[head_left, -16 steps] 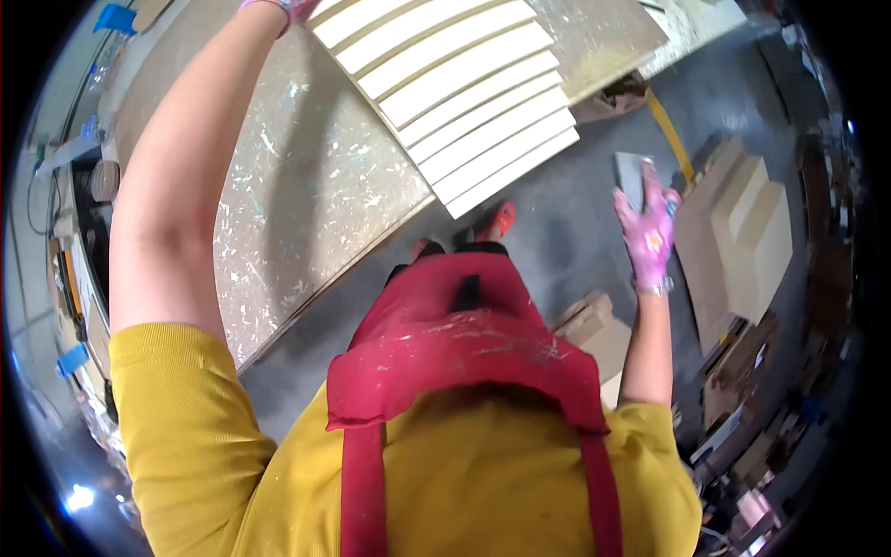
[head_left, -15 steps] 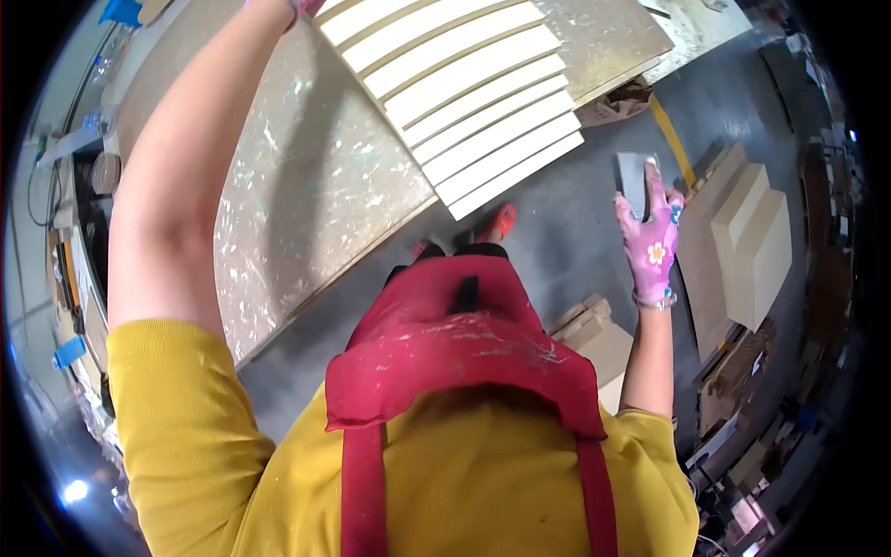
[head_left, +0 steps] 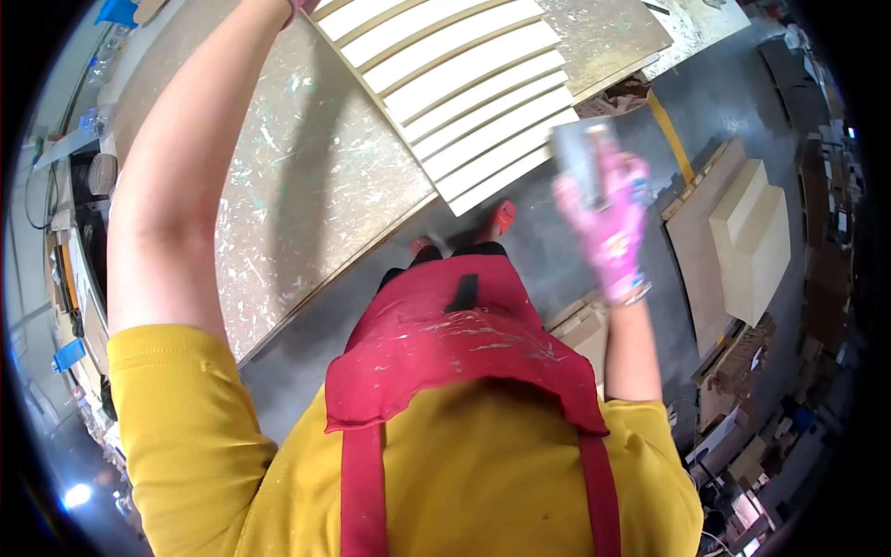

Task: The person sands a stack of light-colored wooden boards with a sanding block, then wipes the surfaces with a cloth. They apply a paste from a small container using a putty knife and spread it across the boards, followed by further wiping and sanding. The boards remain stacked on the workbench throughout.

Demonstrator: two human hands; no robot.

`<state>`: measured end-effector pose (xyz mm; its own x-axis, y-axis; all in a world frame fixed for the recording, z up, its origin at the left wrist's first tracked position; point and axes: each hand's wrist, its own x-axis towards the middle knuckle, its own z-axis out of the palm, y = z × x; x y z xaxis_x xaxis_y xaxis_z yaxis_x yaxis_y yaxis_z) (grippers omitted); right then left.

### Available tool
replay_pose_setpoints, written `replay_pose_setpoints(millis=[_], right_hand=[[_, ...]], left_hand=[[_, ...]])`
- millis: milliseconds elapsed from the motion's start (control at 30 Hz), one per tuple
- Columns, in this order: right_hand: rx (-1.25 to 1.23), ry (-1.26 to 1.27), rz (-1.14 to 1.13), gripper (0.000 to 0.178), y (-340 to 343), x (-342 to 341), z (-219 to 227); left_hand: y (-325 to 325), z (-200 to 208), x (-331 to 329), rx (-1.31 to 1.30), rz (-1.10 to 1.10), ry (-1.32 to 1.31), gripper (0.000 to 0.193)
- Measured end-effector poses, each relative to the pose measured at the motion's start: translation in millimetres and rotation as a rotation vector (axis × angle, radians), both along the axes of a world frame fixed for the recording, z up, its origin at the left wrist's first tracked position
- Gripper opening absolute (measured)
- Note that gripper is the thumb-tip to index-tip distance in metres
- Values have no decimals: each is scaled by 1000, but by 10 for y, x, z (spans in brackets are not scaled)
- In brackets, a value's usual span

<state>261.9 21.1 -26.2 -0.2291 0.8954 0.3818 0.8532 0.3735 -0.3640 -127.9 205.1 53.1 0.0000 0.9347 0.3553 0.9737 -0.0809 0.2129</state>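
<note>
While the right hand clasps a grey block whose long axis points forward and slightly left, the boards lie leftward on the table, long axes slanting forward and right. Their near right ends are just beside the block; contact cannot be told. The left hand, by their far left edge, is cropped, its grip unclear.

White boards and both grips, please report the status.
Right grip holds blurred grey block by white boards, contact unclear. Left grip mostly cut off at top edge. Boards overlap, jutting past table edge. No obstruction seen.
</note>
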Motion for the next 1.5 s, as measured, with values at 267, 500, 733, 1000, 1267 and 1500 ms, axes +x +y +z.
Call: replay_pose_setpoints(millis=[267,500,733,1000,1267,1500], right_hand=[[-246,144,-323,51,344,417,-86],[-288,-79,334,77,-345,-758,62],[-227,-23,13,65,174,-302,89],[-183,138,-167,54,535,91,38],[-267,-82,242,68,-188,-921,188],[-34,-62,238,67,-147,-856,90]], left_hand=[[47,-75,-58,-17,-1,-47,53],[174,-213,-193,53,-31,108,53],[50,-90,-47,38,3,55,52],[34,-109,-88,48,26,82,52],[43,-122,-95,79,-23,34,48],[28,-112,-32,44,27,26,50]])
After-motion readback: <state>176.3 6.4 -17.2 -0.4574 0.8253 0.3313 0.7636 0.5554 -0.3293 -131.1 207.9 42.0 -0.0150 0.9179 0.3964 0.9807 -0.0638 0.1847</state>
